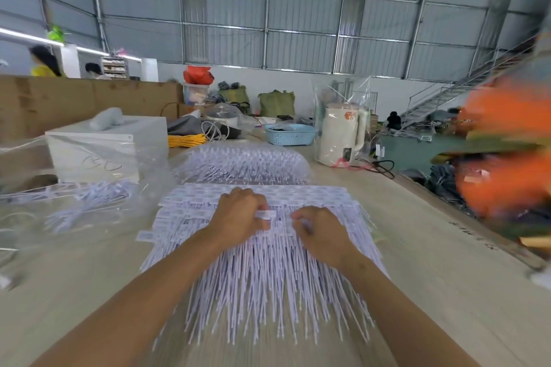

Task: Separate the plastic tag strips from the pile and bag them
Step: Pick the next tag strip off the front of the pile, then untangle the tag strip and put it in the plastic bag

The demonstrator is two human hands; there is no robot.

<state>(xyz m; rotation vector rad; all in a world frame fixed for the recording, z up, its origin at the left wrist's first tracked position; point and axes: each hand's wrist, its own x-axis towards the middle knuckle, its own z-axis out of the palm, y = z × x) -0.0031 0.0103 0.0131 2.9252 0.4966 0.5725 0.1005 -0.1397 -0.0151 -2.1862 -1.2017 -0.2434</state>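
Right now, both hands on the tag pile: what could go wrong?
1. The left hand pinches one tag head, but the tag strips lie densely overlapped, so neighbours may drag along.
2. The right hand grips the pile; pulling could fan the pile's tails toward the table edge.

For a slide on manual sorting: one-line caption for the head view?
Both hands, left hand and right hand, pinch tags from the strip pile on the table.

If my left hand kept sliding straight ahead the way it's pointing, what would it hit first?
Probably the far row of tag heads on the pile, just beyond the left hand. Past that lies the bagged bundle of tag strips, though depth is hard to judge.
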